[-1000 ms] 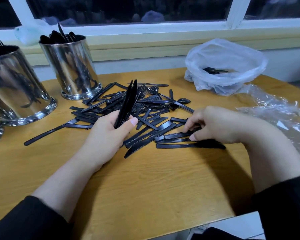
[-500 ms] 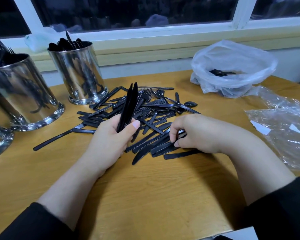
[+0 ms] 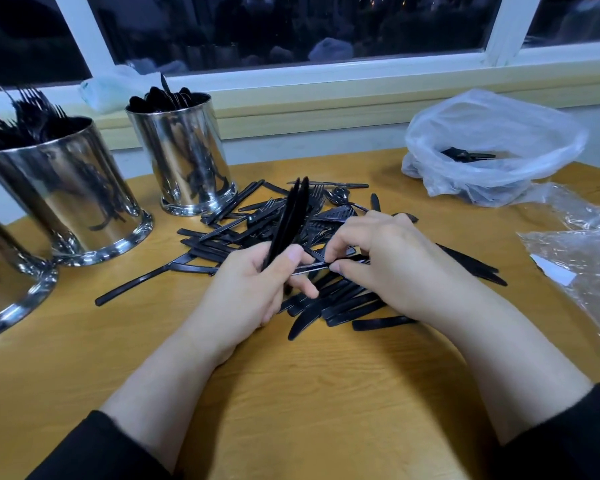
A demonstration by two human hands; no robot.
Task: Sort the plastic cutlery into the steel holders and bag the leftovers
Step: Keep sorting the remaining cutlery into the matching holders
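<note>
With the left hand (image 3: 253, 292) gripping an upright bundle of knives (image 3: 288, 220) and the right hand (image 3: 385, 261) pinching one more knife (image 3: 323, 265) above the pile (image 3: 291, 244) at the counter's (image 3: 291, 393) middle, slide that knife in blade-up, aligned with the rest, before carrying the bundle to a holder (image 3: 184, 157) at the far left edge.

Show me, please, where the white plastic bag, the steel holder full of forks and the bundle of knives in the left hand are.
white plastic bag (image 3: 499, 123): head view, on its back wall.
steel holder full of forks (image 3: 66, 188): head view, on its shiny side.
bundle of knives (image 3: 291, 216): head view, on the blades above the thumb.
</note>
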